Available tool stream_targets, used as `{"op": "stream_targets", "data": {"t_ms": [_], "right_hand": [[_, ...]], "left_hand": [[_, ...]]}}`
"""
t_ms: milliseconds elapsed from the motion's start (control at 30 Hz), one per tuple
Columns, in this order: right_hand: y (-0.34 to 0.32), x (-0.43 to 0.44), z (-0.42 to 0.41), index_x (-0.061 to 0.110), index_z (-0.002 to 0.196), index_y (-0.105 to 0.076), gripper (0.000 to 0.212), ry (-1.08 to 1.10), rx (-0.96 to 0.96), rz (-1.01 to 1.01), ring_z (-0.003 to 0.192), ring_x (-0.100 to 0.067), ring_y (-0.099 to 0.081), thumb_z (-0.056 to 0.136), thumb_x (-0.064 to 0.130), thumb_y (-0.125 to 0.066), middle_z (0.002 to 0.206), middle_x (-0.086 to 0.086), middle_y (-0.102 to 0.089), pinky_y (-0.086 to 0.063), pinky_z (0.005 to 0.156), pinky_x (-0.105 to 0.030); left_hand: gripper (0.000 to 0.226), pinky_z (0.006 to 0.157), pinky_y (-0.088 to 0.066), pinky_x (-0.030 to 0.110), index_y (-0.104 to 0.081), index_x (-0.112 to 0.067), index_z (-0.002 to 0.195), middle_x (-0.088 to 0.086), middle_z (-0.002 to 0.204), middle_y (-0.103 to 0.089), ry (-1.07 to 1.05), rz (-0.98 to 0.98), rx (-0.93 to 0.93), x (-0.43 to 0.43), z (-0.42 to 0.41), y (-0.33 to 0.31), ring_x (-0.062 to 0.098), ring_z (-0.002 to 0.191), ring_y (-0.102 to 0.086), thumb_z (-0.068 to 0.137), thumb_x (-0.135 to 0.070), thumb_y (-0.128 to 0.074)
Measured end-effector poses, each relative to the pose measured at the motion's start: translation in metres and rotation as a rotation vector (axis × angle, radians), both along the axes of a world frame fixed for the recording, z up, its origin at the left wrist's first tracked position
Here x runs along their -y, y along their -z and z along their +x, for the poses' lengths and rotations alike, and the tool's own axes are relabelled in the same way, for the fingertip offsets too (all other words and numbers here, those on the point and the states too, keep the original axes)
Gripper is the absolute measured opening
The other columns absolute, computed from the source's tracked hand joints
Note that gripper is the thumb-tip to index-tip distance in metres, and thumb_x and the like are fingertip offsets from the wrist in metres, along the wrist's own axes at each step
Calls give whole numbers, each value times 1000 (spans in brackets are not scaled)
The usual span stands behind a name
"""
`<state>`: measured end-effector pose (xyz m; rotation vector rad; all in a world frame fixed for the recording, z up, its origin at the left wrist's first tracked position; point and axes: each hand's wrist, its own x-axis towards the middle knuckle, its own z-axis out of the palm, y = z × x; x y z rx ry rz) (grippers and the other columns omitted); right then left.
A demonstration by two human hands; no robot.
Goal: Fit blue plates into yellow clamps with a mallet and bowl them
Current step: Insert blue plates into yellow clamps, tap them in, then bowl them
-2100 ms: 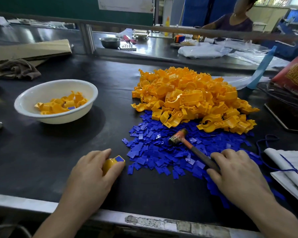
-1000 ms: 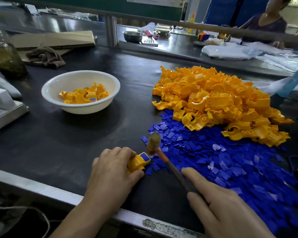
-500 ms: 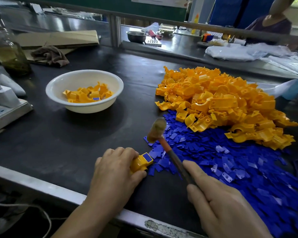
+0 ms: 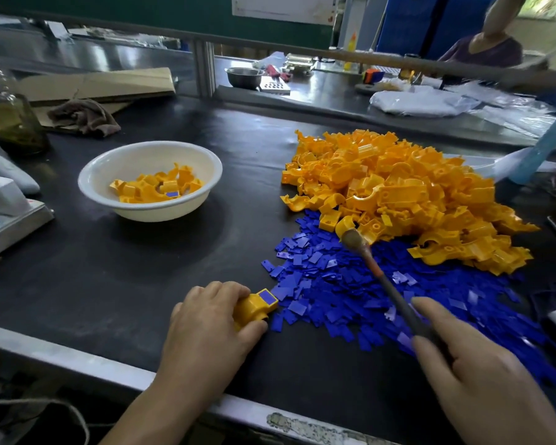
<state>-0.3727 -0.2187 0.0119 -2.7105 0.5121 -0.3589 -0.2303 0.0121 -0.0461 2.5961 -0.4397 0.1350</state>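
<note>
Left hand (image 4: 206,329): fingers curled over 1 yellow clamp (image 4: 252,309), holding it against the black table (image 4: 109,284); 1 blue plate (image 4: 268,297) sat in the clamp's exposed end. Right hand (image 4: 475,374): fingers gripped the handle of the mallet (image 4: 382,277), its blurred head over the seam between 2 heaps, loose blue plates (image 4: 334,293) nearer and heaped yellow clamps (image 4: 398,194) behind. Well apart to the left, a white bowl (image 4: 161,215) held yellow clamps.

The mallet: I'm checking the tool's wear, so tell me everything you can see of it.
The mallet has a blurred brownish head on a thin handle, reddish near the head, dark lower down. It slants forward and leftward, head where blue plates meet yellow clamps. The right hand grips its lower handle.
</note>
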Motion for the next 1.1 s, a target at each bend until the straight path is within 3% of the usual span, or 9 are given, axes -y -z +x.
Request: {"op": "stream_targets", "data": {"t_ms": [133, 300, 367, 467, 533, 700, 800, 900, 1100], "right_hand": [[2, 21, 0, 44, 138, -33, 52, 81, -64, -132, 86, -3, -54, 90, 35, -51, 105, 23, -48, -41, 66, -23], [14, 27, 8, 45, 137, -21, 49, 78, -167, -233, 101, -1, -51, 93, 45, -41, 112, 17, -44, -32, 66, -21], [21, 26, 10, 45, 136, -22, 46, 64, -171, -235, 100, 0, -48, 94, 45, -40, 104, 16, -42, -32, 67, -19], [26, 28, 10, 44, 131, -29, 39, 61, -168, -242, 101, -3, -46, 94, 44, -40, 100, 15, -43, -38, 73, -19], [26, 31, 10, 43, 128, -36, 35, 57, -166, -255, 97, -6, -46, 93, 43, -43, 101, 14, -48, -40, 75, -20], [21, 49, 21, 24, 108, -66, 34, 51, -16, -321, 79, -18, -56, 76, 31, -74, 87, 7, -61, -42, 61, -28], [11, 66, 51, 19, 114, -64, 38, 57, 120, -425, 88, -22, -59, 78, 26, -72, 98, 0, -65, -49, 67, -32], [7, 85, 91, 25, 130, -50, 45, 88, 26, -443, 101, -20, -52, 87, 35, -59, 114, 0, -59, -47, 81, -32], [28, 99, 126, 28, 117, -59, 28, 38, -117, -518, 95, -21, -53, 90, 30, -50, 109, 2, -60, -50, 73, -31]], "left_hand": [[34, 73, -48, 29, -66, -35, 97, -14, 87, -70, -102, -560, -290, -6, 19, -15, 5, 85, -64, 70, -55, -73], [26, 48, -49, 16, -64, -20, 88, -2, 72, -72, -222, -1352, -520, 1, 87, -65, 6, 58, -64, 87, -46, -62], [30, 54, -53, 18, -60, -19, 96, 1, 81, -73, -196, -1590, -579, 1, 112, -81, 10, 73, -67, 93, -47, -53], [70, 88, -53, 31, -35, -5, 141, 13, 124, -54, -129, -1752, -595, -4, 128, -87, 23, 107, -63, 93, -54, -47], [77, 96, -48, 37, -20, -6, 150, 14, 130, -45, -133, -1661, -588, -1, 121, -81, 25, 110, -60, 94, -52, -47], [22, 76, -49, 27, -62, -19, 112, 1, 112, -68, -138, -994, -507, 15, 53, -35, 11, 93, -65, 93, -28, -59], [31, 81, -42, 14, -64, -32, 112, -19, 107, -66, -7, -515, -337, 15, 20, -7, -7, 96, -60, 82, -35, -72], [49, 97, -35, 23, -58, -35, 119, -32, 114, -46, 165, -143, -102, 20, 7, 0, 0, 114, -45, 76, -59, -59], [74, 100, -30, 24, -55, -40, 121, -36, 118, -33, 191, -42, -90, 22, 8, -3, 1, 124, -35, 62, -76, -29]]}}
